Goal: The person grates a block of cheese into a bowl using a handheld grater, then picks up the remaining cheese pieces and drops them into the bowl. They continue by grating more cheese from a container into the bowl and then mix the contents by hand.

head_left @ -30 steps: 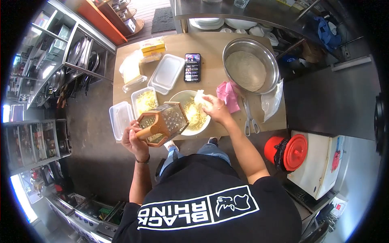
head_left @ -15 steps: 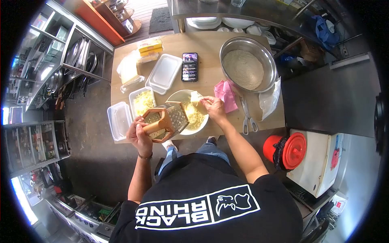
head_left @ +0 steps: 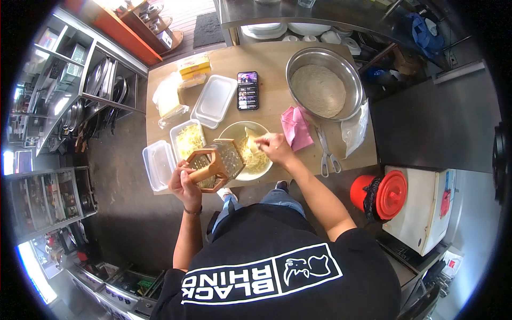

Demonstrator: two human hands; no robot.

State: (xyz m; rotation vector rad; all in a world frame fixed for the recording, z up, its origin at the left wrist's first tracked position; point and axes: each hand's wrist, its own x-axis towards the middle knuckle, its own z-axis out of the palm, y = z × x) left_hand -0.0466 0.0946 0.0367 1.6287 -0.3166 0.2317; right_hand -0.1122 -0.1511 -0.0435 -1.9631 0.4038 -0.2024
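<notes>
I see the left hand [head_left: 185, 186] wrapped round the handle [head_left: 202, 174] of a grater [head_left: 229, 157], tilted by the left rim of the bowl [head_left: 229, 130], at the surface's [head_left: 273, 80] near edge. The right hand [head_left: 274, 148] pinches a pale piece [head_left: 250, 140] above the shreds [head_left: 256, 163]; I can't tell what it is. I'd judge this grating work; the next move calls for a steady grater.

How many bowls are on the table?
2: a metal bowl of pale powder at the far right of the table, and a white bowl of shreds at its near edge, by the right hand. No others appear hidden there.
</notes>
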